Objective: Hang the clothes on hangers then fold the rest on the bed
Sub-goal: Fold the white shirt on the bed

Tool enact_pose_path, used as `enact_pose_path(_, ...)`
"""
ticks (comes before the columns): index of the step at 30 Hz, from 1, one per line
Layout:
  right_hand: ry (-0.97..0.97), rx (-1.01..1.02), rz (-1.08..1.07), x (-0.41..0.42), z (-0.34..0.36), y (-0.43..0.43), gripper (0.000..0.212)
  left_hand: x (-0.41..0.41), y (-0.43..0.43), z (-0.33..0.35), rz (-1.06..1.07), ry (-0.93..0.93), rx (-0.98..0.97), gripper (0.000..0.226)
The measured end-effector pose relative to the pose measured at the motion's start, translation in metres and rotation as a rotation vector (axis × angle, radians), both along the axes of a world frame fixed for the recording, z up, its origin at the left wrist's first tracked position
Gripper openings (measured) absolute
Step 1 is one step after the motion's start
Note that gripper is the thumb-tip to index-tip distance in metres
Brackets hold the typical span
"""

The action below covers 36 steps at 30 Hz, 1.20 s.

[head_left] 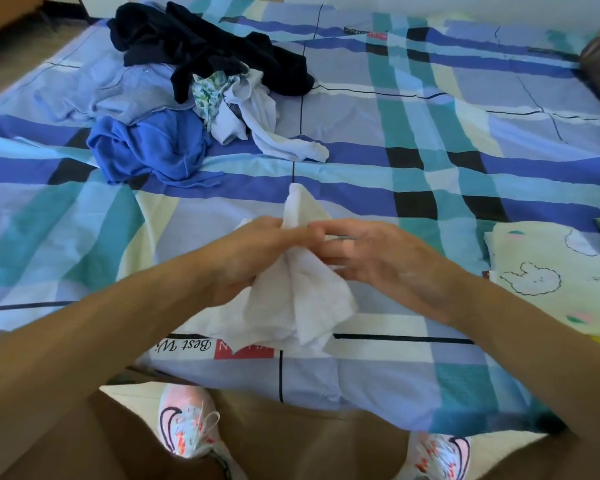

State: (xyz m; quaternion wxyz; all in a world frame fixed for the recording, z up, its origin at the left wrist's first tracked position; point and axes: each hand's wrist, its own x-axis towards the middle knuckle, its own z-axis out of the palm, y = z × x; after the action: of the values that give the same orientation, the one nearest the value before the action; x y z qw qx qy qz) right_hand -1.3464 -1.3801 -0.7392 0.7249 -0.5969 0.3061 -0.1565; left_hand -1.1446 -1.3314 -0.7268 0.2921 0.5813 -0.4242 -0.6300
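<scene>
Forearms (pixel 118 323) outstretched, my left hand (pixel 253 252) and right hand (pixel 371 259) pinch a crumpled white cloth (pixel 302 299) over the blue-checked bedsheet (pixel 430 133).

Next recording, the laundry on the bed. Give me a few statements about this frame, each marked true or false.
1. The left hand grips a white cloth above the bed. True.
2. The pile of clothes lies at the near right corner. False: it lies at the far left.
3. A dark garment lies on top of the pile. True.
4. The right hand rests flat on the sheet. False: it is raised at the white cloth, with its fingers curled on it.
5. A cream fabric with a rabbit drawing lies at the right. True.
</scene>
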Motion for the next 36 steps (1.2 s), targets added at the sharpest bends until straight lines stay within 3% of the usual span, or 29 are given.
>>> enact_pose_path(1, 0.01, -0.022, -0.01, 0.004, -0.001, 0.001, 0.048, 0.006, 0.0, -0.002, 0.025, -0.052, -0.032, 0.025)
enact_pose_path(5, 0.115, -0.261, -0.138, 0.016, -0.017, 0.006, 0.025, 0.028, 0.003, -0.007, 0.097, -0.198, -0.039, 0.045)
enact_pose_path(7, 0.179, -0.407, -0.1, 0.019, -0.024, 0.011, 0.02, 0.037, 0.004, -0.011, 0.139, -0.209, -0.015, 0.049)
enact_pose_path(12, 0.235, -0.646, 0.224, 0.022, -0.036, 0.035, 0.032, 0.053, 0.006, -0.027, 0.215, -0.283, -0.031, 0.06)
enact_pose_path(15, 0.303, -0.733, 0.31, 0.023, -0.045, 0.041, 0.041, 0.059, 0.004, -0.04, 0.19, -0.542, -0.105, 0.052)
enact_pose_path(17, 0.316, -0.751, 0.309, 0.023, -0.045, 0.039, 0.041, 0.057, 0.005, -0.044, 0.102, -0.875, -0.261, 0.066)
enact_pose_path(19, 0.281, -0.749, 0.258, 0.024, -0.043, 0.038, 0.033, 0.054, 0.008, -0.045, 0.003, -1.145, -0.611, 0.073)
enact_pose_path(21, 0.22, -0.772, 0.12, 0.027, -0.041, 0.038, 0.016, 0.05, 0.009, -0.045, -0.161, -1.104, -0.903, 0.059)
enact_pose_path(22, 0.207, -0.795, 0.033, 0.027, -0.042, 0.037, 0.011, 0.048, 0.01, -0.049, -0.271, -1.037, -0.951, 0.049)
enact_pose_path(23, 0.213, -0.811, -0.049, 0.028, -0.044, 0.037, 0.011, 0.046, 0.01, -0.053, -0.385, -0.998, -0.934, 0.045)
enact_pose_path(25, 0.293, -0.838, -0.144, 0.028, -0.052, 0.034, 0.015, 0.045, 0.012, -0.065, -0.608, -1.032, -0.746, 0.065)
enact_pose_path(28, 0.595, -0.944, -0.007, 0.025, -0.064, 0.031, 0.057, 0.053, 0.018, -0.08, -0.805, -1.202, -0.591, 0.102)
enact_pose_path(30, 0.743, -1.011, 0.091, 0.023, -0.067, 0.03, 0.077, 0.057, 0.021, -0.085, -0.819, -1.273, -0.605, 0.122)
enact_pose_path(32, 0.793, -1.022, 0.106, 0.023, -0.066, 0.027, 0.082, 0.059, 0.023, -0.085, -0.81, -1.289, -0.575, 0.132)
enact_pose_path(36, 0.765, -0.906, 0.078, 0.024, -0.061, 0.021, 0.082, 0.059, 0.018, -0.071, -0.723, -1.246, -0.369, 0.13)
